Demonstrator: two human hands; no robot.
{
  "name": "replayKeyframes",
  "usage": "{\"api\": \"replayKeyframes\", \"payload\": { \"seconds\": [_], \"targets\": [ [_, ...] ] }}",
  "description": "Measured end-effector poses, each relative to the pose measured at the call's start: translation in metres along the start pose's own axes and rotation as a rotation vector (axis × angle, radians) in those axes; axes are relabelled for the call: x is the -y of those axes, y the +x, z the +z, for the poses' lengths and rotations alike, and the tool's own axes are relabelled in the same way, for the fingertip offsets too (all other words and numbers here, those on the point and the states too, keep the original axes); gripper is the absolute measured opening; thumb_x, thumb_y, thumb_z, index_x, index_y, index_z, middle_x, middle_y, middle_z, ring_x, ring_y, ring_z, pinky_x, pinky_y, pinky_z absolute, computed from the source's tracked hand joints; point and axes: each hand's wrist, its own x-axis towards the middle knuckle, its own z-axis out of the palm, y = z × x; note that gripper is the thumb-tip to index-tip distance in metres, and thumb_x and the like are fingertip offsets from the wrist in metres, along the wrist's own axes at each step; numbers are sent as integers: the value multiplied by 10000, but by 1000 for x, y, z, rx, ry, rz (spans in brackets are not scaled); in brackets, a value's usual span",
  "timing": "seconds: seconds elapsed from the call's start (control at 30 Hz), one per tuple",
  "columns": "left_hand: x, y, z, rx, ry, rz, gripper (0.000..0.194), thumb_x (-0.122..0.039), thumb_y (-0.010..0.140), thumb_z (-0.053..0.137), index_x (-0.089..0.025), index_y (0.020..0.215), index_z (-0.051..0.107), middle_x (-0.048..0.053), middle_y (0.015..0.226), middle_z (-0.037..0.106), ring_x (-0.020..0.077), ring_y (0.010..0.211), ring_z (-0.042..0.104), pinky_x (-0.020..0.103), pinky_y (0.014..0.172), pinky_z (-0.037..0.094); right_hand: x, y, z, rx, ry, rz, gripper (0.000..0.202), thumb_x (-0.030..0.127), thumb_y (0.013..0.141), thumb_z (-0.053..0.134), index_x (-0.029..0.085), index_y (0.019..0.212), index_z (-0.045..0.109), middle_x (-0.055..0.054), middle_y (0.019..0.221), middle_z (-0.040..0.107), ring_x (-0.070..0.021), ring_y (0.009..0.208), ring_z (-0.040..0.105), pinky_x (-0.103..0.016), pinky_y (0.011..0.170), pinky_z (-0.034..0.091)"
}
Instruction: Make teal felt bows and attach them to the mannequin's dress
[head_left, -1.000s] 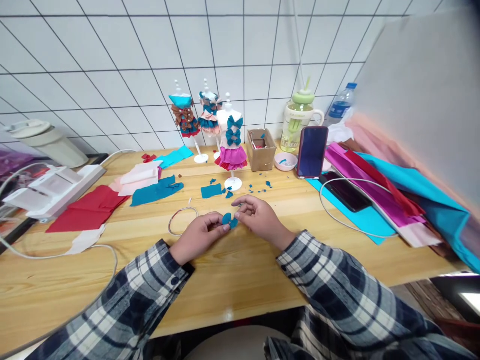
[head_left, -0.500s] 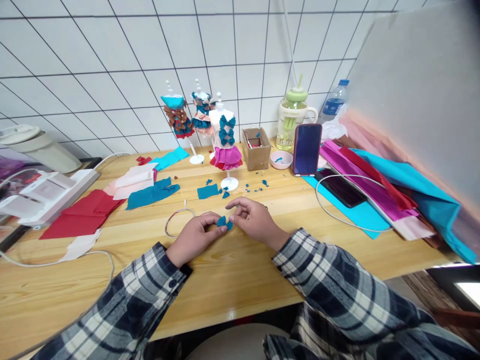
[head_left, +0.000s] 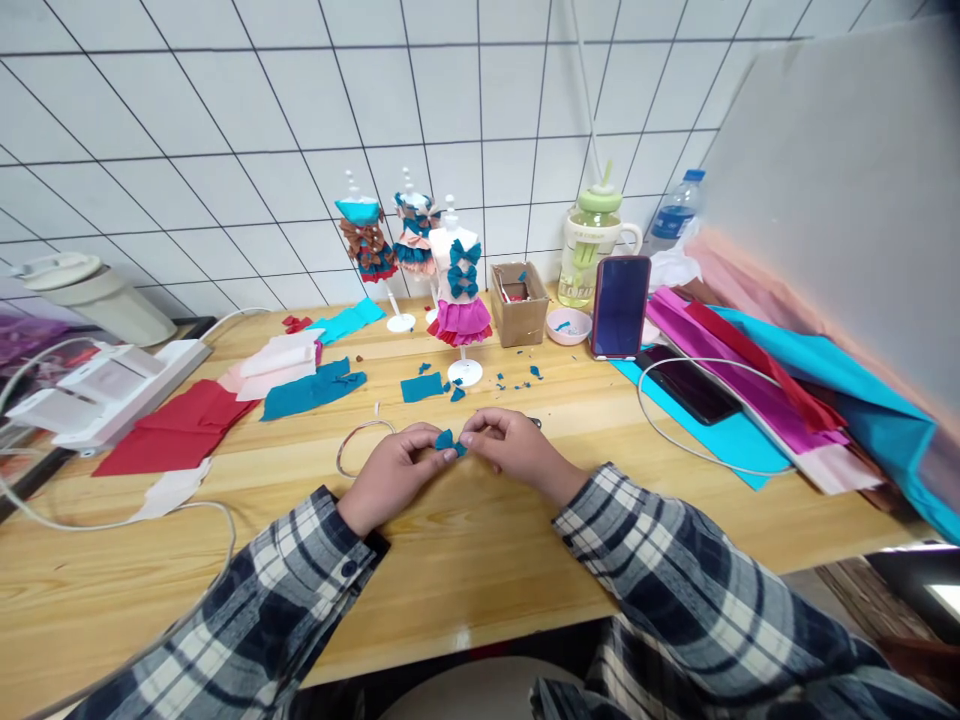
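Note:
A small teal crepe-paper piece (head_left: 445,439), gathered somewhat like a bow, is pinched between the thumb and fingers of my left hand (head_left: 397,470). At its right end the thumb and forefinger of my right hand (head_left: 510,444) close on the same piece. Just beyond my hands stands a small white mannequin (head_left: 448,240) with teal bows (head_left: 464,268) down its front and a magenta-and-red ruffled skirt (head_left: 461,321). A teal paper rectangle (head_left: 422,387) and torn scraps (head_left: 457,394) lie by its base.
Two more dressed mannequins (head_left: 365,245) stand behind. A cardboard box (head_left: 519,320), pink dish (head_left: 568,327), upright phone (head_left: 621,306) and green-lidded jug (head_left: 592,235) are at the back. Coloured paper sheets (head_left: 757,365) lie right; red paper (head_left: 176,425) and a power strip (head_left: 135,390) lie left.
My right forefinger, raised before, has come down, and the right hand now pinches the paper's right end. My left hand keeps its grip. The whole view has shifted slightly.

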Motion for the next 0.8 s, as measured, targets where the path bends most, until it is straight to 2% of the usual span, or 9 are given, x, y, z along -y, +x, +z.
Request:
{"api": "replayKeyframes", "payload": {
  "seconds": [0.17,0.3,0.4,0.5,0.67,0.8],
  "targets": [
    [-1,-1,0,30,2,11,228,-379,818,590,-165,810,666,54,884,632,183,851,580,286,793,462,1,2,-5,-102,-33,-55,175,332,772,608,157,765,622,24,659,567,-73,531,444,-213,522,383],
    [-1,-2,-1,41,-48,1,233,-382,819,590,-164,839,672,56,893,641,190,872,581,297,819,457,4,0,-7,-77,-134,-178,209,324,776,627,184,926,668,-5,786,624,-87,580,473,-232,572,414],
    [-1,-2,-2,54,-66,-9,242,-384,815,595,-163,872,677,58,904,650,194,877,586,305,833,453,6,-1,-7,-87,-301,-289,165,284,745,677,201,884,700,-21,848,641,-105,651,511,-246,622,422],
    [-2,-2,-2,61,-72,-19,252,-395,807,599,-160,854,676,56,893,649,194,864,587,305,823,454,6,-1,-9,-74,-394,-311,79,251,782,643,200,812,696,-21,837,642,-120,698,534,-252,640,413],
    [-3,-2,-1,97,-70,-17,242,-393,795,614,-156,786,661,40,854,631,178,819,574,291,788,457,7,-2,-11,-93,-508,-383,99,192,850,530,187,849,629,-22,839,599,-140,780,533,-265,686,400],
    [-4,-2,-1,73,-96,-28,242,-393,798,608,-158,810,662,42,852,640,184,831,577,292,784,458,9,-4,-11,-26,-468,-369,106,271,837,581,195,868,648,-24,857,604,-126,705,521,-257,644,407]
  ]
}}
